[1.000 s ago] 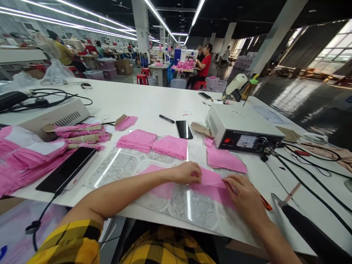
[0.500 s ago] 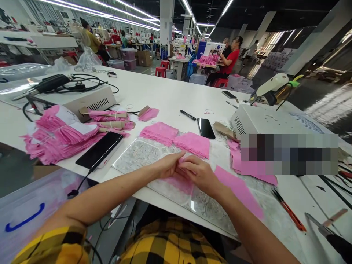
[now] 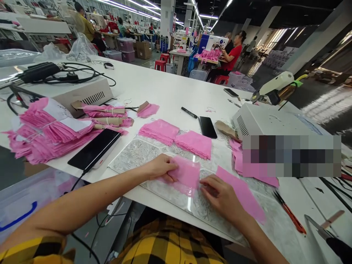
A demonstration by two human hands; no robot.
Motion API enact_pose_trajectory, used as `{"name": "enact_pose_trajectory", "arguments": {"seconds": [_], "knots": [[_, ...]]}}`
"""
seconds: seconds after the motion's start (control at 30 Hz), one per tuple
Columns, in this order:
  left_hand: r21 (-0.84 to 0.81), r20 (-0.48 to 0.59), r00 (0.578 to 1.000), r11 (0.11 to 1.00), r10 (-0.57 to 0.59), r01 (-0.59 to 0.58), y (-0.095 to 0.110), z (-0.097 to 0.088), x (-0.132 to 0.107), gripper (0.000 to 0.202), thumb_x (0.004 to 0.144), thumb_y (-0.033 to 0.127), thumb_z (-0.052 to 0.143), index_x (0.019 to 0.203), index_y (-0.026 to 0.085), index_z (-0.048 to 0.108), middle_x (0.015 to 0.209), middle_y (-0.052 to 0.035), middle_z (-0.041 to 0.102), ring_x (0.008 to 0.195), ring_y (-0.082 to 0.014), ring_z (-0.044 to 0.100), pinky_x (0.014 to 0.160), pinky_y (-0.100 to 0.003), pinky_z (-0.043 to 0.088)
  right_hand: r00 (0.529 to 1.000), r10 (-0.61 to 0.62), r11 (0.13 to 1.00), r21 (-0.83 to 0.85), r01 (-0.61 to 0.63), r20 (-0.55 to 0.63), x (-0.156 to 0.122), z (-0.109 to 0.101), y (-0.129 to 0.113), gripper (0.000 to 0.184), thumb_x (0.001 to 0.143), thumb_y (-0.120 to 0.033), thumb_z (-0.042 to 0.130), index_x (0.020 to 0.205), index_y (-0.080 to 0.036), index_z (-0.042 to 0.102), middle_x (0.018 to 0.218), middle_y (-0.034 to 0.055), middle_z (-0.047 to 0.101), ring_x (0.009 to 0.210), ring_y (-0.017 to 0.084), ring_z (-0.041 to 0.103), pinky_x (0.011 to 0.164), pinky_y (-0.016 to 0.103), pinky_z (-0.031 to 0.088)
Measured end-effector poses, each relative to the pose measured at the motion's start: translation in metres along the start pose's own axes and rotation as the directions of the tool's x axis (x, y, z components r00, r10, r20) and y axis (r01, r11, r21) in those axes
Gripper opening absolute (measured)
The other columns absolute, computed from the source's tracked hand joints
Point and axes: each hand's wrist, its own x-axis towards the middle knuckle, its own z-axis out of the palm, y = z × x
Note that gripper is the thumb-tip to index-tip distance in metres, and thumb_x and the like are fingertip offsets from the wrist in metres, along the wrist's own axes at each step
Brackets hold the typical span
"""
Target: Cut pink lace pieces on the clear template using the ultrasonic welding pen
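My left hand (image 3: 164, 167) pinches the left edge of a small pink fabric piece (image 3: 187, 171) between thumb and fingers. The piece lies raised over the glossy marble-patterned board (image 3: 134, 154), and its lower part looks sheer. Just off its right edge, my right hand (image 3: 217, 190) has bent fingers apart and holds nothing. Beyond the hands sit two neat stacks of pink fabric pieces, a left stack (image 3: 159, 131) and a right stack (image 3: 193, 144). A larger pink sheet (image 3: 240, 194) lies flat beside my right hand, partly under the wrist.
Bundled pink fabric (image 3: 49, 128) and a phone on a power bank (image 3: 95, 148) lie left. Ahead are a marker (image 3: 189, 112) and another phone (image 3: 207, 127). Grey boxes flank the table, one right (image 3: 272, 121). Red-handled tweezers (image 3: 291, 214) and a black-handled tool (image 3: 335, 244) lie right.
My hands were together over the pink fabric and have moved apart. The right hand has let go and shifted right; the left keeps hold of the piece's left edge, which now shows spread out.
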Motion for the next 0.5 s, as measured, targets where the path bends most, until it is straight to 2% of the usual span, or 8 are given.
{"name": "enact_pose_trajectory", "arguments": {"seconds": [0.13, 0.33, 0.5], "knots": [[0.085, -0.039, 0.999, 0.996, -0.008, 0.011, 0.003, -0.002, -0.005, 0.021, 0.078, 0.024, 0.072, 0.07, 0.014, 0.054, 0.049, -0.003, 0.065, 0.045, -0.0146, 0.066, 0.043, -0.016, 0.05, 0.994, -0.105, 0.987, -0.124, 0.105, 0.008, 0.001, 0.009, 0.001, 0.013, 0.089, -0.017, 0.055, 0.09, -0.022, 0.067, 0.086, 0.0038, 0.069, 0.076, 0.014, 0.066, 0.066, 0.025, 0.055], [0.17, -0.091, 0.996, 0.985, -0.003, 0.019, 0.009, -0.004, -0.011, 0.004, 0.078, 0.01, 0.061, 0.076, 0.013, 0.059, 0.048, -0.0007, 0.065, 0.044, -0.0127, 0.064, 0.046, -0.018, 0.052, 0.988, -0.154, 0.971, -0.185, 0.148, -0.015, 0.004, 0.011, 0.002, 0.017, 0.092, -0.015, 0.049, 0.085, -0.02, 0.063, 0.08, 0.0028, 0.067, 0.069, 0.012, 0.062, 0.06, 0.023, 0.051], [0.238, -0.111, 0.993, 0.971, 0.041, -0.014, 0.01, -0.009, -0.016, 0.01, 0.076, 0.006, 0.056, 0.08, 0.013, 0.061, 0.047, 0.0022, 0.063, 0.041, -0.0115, 0.062, 0.045, -0.017, 0.051, 0.982, -0.191, 0.96, -0.208, 0.185, -0.006, 0.0, 0.009, -0.004, 0.016, 0.093, -0.017, 0.048, 0.085, -0.019, 0.062, 0.079, 0.0034, 0.065, 0.068, 0.012, 0.06, 0.058, 0.022, 0.049]]}}
